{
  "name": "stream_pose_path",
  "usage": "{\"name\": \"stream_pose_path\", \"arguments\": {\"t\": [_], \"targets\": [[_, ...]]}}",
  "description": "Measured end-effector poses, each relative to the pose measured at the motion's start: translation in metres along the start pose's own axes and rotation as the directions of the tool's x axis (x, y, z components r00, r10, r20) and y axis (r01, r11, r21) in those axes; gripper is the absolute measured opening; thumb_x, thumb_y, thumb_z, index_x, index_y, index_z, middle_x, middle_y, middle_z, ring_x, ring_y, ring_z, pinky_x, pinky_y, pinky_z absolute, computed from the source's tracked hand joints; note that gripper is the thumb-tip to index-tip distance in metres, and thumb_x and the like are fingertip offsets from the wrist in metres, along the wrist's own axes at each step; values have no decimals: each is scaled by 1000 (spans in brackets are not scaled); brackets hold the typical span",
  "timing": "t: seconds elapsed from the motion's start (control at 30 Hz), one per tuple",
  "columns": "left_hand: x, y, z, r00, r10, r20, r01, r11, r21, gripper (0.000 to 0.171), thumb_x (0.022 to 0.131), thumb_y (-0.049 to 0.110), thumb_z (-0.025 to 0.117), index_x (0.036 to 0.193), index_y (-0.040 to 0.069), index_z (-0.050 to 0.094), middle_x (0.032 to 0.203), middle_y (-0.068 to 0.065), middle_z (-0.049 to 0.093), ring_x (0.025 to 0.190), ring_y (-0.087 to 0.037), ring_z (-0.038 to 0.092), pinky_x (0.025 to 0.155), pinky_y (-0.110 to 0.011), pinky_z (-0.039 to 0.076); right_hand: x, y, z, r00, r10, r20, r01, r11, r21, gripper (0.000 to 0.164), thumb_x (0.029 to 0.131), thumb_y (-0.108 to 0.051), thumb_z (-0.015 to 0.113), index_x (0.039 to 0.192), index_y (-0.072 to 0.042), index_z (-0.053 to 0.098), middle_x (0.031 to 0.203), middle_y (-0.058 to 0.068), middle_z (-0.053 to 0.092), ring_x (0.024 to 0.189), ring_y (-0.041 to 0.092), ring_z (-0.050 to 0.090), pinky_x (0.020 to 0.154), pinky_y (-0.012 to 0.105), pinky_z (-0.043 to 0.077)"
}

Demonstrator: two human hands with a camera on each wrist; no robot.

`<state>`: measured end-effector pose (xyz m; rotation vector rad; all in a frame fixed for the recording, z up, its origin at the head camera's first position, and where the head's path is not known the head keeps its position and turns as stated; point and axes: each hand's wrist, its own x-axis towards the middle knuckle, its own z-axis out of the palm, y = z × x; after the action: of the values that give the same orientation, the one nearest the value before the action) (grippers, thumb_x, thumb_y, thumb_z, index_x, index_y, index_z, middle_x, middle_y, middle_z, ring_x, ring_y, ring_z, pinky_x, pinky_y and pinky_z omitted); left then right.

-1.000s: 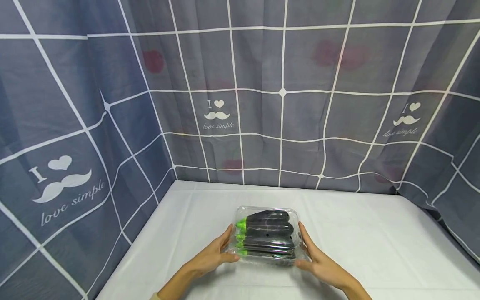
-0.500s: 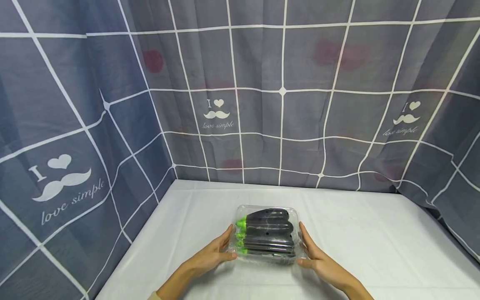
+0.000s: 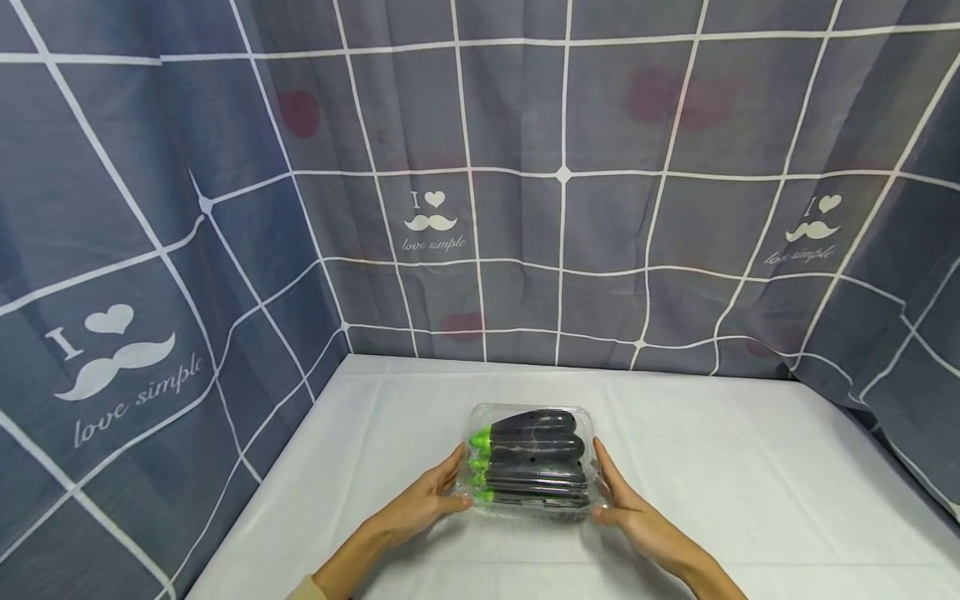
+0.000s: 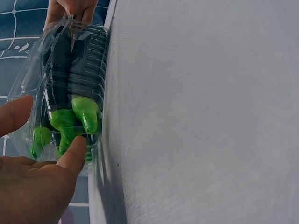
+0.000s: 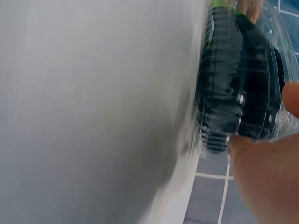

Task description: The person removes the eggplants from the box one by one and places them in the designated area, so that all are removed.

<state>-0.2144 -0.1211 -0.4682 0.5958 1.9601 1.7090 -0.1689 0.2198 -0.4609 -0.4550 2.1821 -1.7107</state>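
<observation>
A clear plastic clamshell box (image 3: 525, 508) stands on the white table, filled with several dark eggplants (image 3: 534, 446) whose bright green caps (image 4: 85, 112) all point left. My left hand (image 3: 420, 504) holds the box's left end, thumb at its near corner and fingers along the side. At the opposite end my right hand (image 3: 637, 517) grips in the same way, thumb near the front corner. In the right wrist view the ribbed box wall and the rounded dark eggplant ends (image 5: 233, 79) show beside the right hand. Some fingers are hidden behind the box.
The table has a white cloth (image 3: 750, 467) over it. Dark grey-blue checked curtains (image 3: 517, 208) with white lines and printed mustaches close off the back and both sides. Their lower hems meet the table's back edge.
The head view has tipped slightly downward, so everything sits a little higher in it. Both hands stay on the box, with the thumbs barely shifted at its near corners.
</observation>
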Motion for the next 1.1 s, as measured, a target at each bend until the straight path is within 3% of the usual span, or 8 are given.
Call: {"name": "stream_pose_path", "arguments": {"t": [0.4,0.5,0.57,0.63,0.73,0.8,1.1], "targets": [[1,5,2,1000,8,-7,-7,1000,22,90,96,13,61,155,-1,-6,161,-21,-8,147,-42,-2,115,-56,4,-1,-3,6,997,-32,-69,31,999,-21,87,96,0,42,156,-17,-18,161,13,-22,144,48,-5,108,67,4],[1,3,2,1000,11,-11,-11,1000,15,90,97,13,61,155,-1,-6,162,-21,-9,146,-42,-3,115,-57,4,-2,-2,5,994,-48,-97,46,999,-15,83,98,0,41,157,-15,-16,162,14,-17,146,44,-5,111,59,4],[1,1,3,1000,10,-10,-10,1000,9,90,97,13,61,155,-1,-6,162,-21,-8,147,-42,-3,115,-57,4,-4,1,5,989,-45,-142,43,999,-18,77,102,-2,38,158,-15,-13,163,16,-9,147,41,0,114,46,11],[0,-1,4,1000,1,-7,-1,1000,6,90,97,14,61,155,-2,-5,162,-21,-8,147,-42,-3,115,-57,4,-7,4,6,984,-47,-175,43,999,-27,73,103,-2,36,158,-14,-11,163,20,-4,146,42,3,113,44,13],[-1,-2,4,1000,-16,-14,16,1000,1,91,96,15,62,155,-2,-4,162,-21,-7,146,-43,-2,114,-58,5,-8,7,11,979,-38,-199,28,998,-56,71,104,-4,37,158,-12,-10,163,20,-4,146,42,6,112,48,14],[-3,-1,4,1000,-19,-18,19,1000,-2,91,96,15,62,155,-2,-4,162,-21,-7,146,-44,-2,114,-59,5,-8,7,14,979,-44,-198,31,997,-69,74,103,-1,38,158,-10,-10,163,19,-7,146,43,5,110,58,8],[-2,2,1,1000,8,-4,-8,1000,-27,87,98,14,60,155,-3,-4,162,-23,-3,146,-45,3,114,-58,14,-3,2,13,975,-44,-219,30,997,-67,72,106,-8,39,157,-6,-12,162,23,-4,146,43,2,111,58,8]]}}
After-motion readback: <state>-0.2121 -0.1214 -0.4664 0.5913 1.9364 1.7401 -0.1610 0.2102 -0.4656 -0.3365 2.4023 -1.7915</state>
